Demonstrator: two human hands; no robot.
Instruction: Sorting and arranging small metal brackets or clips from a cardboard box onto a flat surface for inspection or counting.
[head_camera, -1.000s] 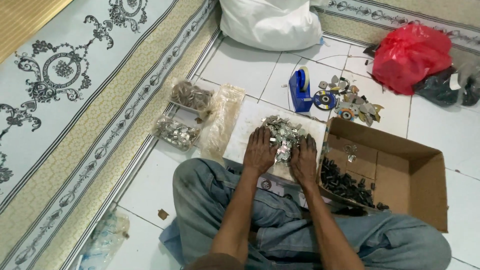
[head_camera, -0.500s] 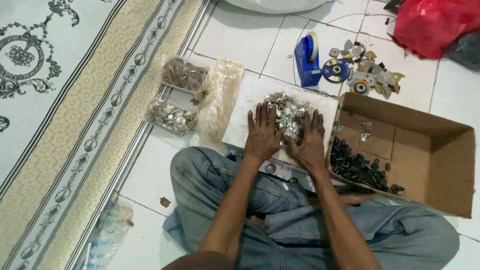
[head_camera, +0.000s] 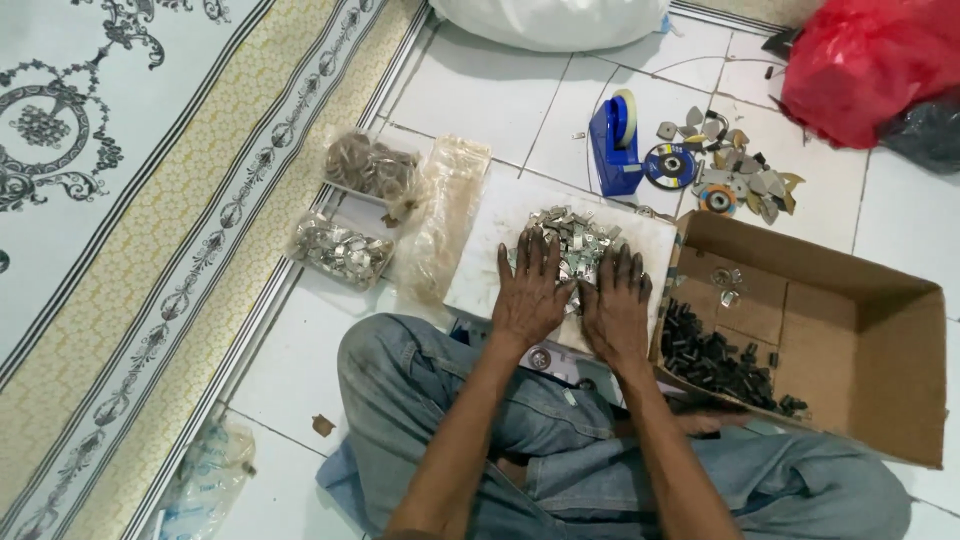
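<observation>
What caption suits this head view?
Both hands, left hand and right hand, spread over small metal pieces on a white board.

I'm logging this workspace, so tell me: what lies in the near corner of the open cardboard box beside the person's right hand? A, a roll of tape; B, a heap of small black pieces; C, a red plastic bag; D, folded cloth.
B: a heap of small black pieces fills the near corner of the cardboard box, just right of the right hand.

We see a blue tape dispenser (head_camera: 612, 150), a red plastic bag (head_camera: 868, 62), a brown cardboard box (head_camera: 860, 330), silver metal pieces (head_camera: 572, 240) on a white board (head_camera: 490, 250), blue-grey trousers (head_camera: 560, 440), and a cream carpet (head_camera: 130, 200) with dark ornamental scrollwork.
</observation>
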